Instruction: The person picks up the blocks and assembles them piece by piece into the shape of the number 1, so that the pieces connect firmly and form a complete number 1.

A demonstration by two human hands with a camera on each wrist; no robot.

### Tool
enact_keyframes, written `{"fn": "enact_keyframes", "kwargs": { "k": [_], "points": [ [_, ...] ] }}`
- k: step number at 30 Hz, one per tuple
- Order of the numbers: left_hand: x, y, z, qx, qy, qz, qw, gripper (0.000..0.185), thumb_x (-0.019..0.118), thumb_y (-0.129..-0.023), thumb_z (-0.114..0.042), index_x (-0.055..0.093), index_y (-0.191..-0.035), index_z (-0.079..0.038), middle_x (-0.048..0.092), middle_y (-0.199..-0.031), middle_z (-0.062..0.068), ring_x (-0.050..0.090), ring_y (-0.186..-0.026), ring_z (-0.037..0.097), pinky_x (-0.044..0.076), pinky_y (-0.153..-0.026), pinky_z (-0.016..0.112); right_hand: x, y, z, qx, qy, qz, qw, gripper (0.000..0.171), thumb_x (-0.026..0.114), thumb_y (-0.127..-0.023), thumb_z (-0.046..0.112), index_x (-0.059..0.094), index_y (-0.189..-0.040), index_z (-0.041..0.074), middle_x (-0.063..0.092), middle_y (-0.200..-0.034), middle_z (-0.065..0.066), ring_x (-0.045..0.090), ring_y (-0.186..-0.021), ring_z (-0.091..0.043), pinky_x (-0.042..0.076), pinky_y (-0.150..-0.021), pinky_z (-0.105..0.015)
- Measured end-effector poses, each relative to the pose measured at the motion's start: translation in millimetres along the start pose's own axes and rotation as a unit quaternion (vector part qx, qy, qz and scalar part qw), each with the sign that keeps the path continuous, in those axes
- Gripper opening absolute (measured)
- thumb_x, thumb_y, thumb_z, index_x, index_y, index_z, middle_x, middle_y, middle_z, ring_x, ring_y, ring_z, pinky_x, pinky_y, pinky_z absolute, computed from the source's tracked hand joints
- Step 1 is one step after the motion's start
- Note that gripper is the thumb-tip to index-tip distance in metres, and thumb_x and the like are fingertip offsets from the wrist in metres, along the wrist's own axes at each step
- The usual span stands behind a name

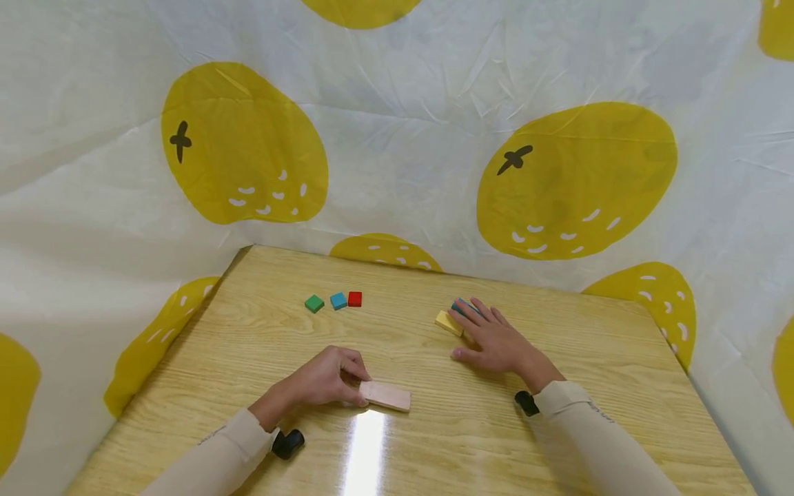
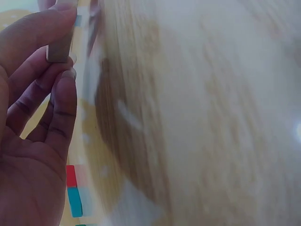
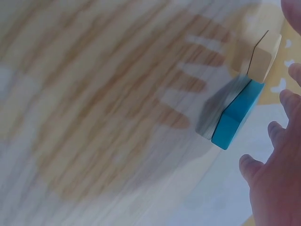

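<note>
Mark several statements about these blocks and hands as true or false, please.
The left hand pinches a pale flat wooden block. True.
A yellow oblong block lies near the right hand. True.
The right hand is a fist. False: its fingers are extended.
A small blue square block lies between a green square block and a red square block. True.
In the head view, the red square block lies right of the yellow one. False: it lies left.
</note>
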State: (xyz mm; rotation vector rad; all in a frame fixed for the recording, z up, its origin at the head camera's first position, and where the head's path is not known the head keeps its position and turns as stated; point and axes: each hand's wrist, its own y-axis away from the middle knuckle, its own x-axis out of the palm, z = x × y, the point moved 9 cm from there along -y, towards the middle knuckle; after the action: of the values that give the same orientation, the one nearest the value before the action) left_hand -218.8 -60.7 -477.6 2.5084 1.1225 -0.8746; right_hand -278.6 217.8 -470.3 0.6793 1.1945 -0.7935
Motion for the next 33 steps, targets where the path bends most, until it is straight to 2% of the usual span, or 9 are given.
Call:
{"fn": "enact_keyframes", "kwargs": {
  "k": [9,17,27,33],
  "points": [
    [0.8,2.4,0.7,-0.008,0.011,0.009,0.9999,0.03,0.092,-0.079,-0.027,0.084,-0.105,-0.015,0.071,-0.096,-0.011,0.06,-0.089,0.002,0.049,-0.08,0.02,-0.9,-2.2,-1.1,0.001,0.0,0.006,1.0,0.083,0.06,-0.101,0.052,0.027,-0.166,0.013,0.019,-0.175,-0.011,0.011,-0.161,-0.045,0.015,-0.125,-0.07],
    [1.9,2.2,3.0,-0.002,-0.008,0.017,0.9998,0.026,0.092,-0.079,-0.028,0.084,-0.101,-0.017,0.07,-0.098,-0.013,0.059,-0.092,0.001,0.05,-0.084,0.02,0.4,-4.8,-2.8,-0.007,0.003,0.0,1.0,0.082,0.06,-0.101,0.053,0.028,-0.166,0.013,0.02,-0.175,-0.011,0.013,-0.161,-0.045,0.017,-0.125,-0.069],
    [2.5,-2.4,6.9,-0.018,-0.034,0.047,0.9982,0.021,0.093,-0.078,-0.026,0.081,-0.094,-0.02,0.069,-0.095,-0.014,0.056,-0.087,0.003,0.048,-0.08,0.02,5.5,-4.4,-4.8,-0.003,0.005,0.003,1.0,0.08,0.058,-0.103,0.052,0.025,-0.167,0.016,0.017,-0.176,-0.009,0.012,-0.162,-0.043,0.016,-0.125,-0.069],
    [2.6,-5.7,9.0,-0.024,-0.042,0.052,0.9975,0.022,0.094,-0.077,-0.03,0.08,-0.092,-0.023,0.068,-0.094,-0.015,0.055,-0.086,0.003,0.047,-0.079,0.02,6.5,-4.7,-5.1,-0.004,0.007,0.0,1.0,0.08,0.06,-0.102,0.051,0.026,-0.166,0.015,0.019,-0.175,-0.01,0.013,-0.162,-0.043,0.016,-0.126,-0.068]
  ]
}}
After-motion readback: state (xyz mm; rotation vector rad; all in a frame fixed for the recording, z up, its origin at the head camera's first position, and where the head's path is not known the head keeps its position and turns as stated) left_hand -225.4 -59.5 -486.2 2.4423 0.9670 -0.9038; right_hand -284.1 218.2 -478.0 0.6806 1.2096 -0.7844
